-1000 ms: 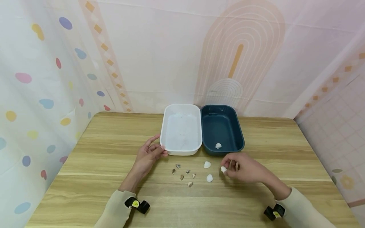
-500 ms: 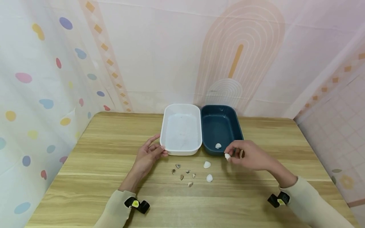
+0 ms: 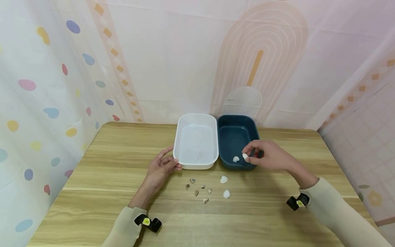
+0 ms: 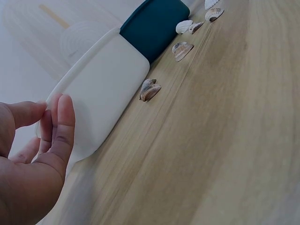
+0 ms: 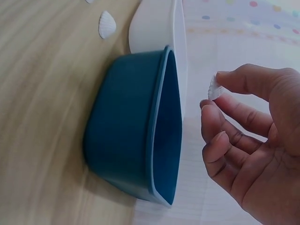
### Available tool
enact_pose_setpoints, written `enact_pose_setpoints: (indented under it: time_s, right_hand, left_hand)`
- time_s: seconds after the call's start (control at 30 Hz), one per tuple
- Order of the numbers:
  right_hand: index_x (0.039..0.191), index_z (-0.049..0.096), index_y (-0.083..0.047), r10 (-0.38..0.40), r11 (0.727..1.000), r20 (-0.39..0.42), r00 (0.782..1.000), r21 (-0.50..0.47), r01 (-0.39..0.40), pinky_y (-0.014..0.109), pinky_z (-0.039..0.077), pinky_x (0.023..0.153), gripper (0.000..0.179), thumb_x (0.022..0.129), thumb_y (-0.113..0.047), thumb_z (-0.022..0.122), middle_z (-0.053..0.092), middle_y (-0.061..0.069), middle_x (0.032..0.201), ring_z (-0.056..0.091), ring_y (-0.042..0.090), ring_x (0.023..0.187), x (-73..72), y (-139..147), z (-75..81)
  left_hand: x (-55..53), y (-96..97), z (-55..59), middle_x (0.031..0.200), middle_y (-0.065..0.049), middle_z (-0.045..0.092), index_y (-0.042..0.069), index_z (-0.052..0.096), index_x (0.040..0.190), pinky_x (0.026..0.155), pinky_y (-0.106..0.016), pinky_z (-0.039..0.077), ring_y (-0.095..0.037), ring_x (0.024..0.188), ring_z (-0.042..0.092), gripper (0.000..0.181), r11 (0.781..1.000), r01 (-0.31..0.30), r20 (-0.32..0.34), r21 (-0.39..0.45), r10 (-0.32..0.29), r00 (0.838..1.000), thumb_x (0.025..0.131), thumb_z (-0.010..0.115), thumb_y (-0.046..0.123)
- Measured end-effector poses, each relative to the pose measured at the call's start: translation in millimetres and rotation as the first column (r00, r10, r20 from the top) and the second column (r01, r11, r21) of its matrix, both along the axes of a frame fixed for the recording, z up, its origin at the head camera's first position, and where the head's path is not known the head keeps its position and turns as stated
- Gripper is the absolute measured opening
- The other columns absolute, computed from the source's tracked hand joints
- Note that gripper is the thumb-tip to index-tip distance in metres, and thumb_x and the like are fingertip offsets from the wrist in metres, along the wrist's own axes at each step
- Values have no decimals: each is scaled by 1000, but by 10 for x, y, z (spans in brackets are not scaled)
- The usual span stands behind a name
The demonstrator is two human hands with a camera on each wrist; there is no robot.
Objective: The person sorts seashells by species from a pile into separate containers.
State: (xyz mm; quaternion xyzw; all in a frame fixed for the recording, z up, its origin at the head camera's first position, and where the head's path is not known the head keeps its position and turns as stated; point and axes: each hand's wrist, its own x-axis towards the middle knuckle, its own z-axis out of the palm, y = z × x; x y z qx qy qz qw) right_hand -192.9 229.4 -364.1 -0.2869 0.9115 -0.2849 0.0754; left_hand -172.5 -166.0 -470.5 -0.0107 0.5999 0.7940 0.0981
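Note:
Between thumb and fingertips, my right hand (image 3: 268, 156) pinches a white seashell (image 5: 214, 88) above the near right part of the dark blue tray (image 5: 124, 122). Another white seashell (image 3: 236, 159) lies inside that tray, close to its front wall. My left hand (image 3: 158, 171) grips the near left corner of the white tray (image 4: 105, 79), thumb on the rim and fingers against the outer side. Two more white seashells, one farther back (image 3: 223, 179) and one nearer (image 3: 226, 194), lie on the table in front of the blue tray.
Several small brown seashells (image 3: 196, 193) are scattered on the wooden table (image 3: 197, 226) in front of the white tray. Both trays stand side by side, close to the patterned curtain (image 3: 172, 61) at the table's back edge.
My right hand has lifted the white seashell from over the table and carried it forward, past the front rim, to above the blue tray. The left hand has kept its place.

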Motion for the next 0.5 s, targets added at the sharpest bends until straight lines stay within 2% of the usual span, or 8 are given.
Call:
enact_pose_setpoints:
  time_s: [0.23, 0.5]
  right_hand:
    - [114, 73, -11, 3, 1000, -11, 1000, 24, -2, 23, 55, 65, 20, 95, -16, 74, 70, -4, 92, 61, 9, 80, -160, -17, 11]
    - [111, 73, -9, 1, 998, -27, 1000, 65, 1, 26, 57, 69, 16, 95, -13, 72, 72, 2, 97, 64, 12, 82, -322, 6, -24]
  left_hand:
    - [-14, -3, -17, 93, 2, 67, 12, 34, 159, 84, -25, 66, -11, 83, 72, 66, 1000, 5, -4, -4, -5, 1000, 100, 61, -2]
    - [-27, 8, -12, 94, 1, 67, 13, 34, 159, 85, -26, 66, -11, 83, 72, 66, 1000, 2, -2, -1, -2, 1000, 100, 61, -3]
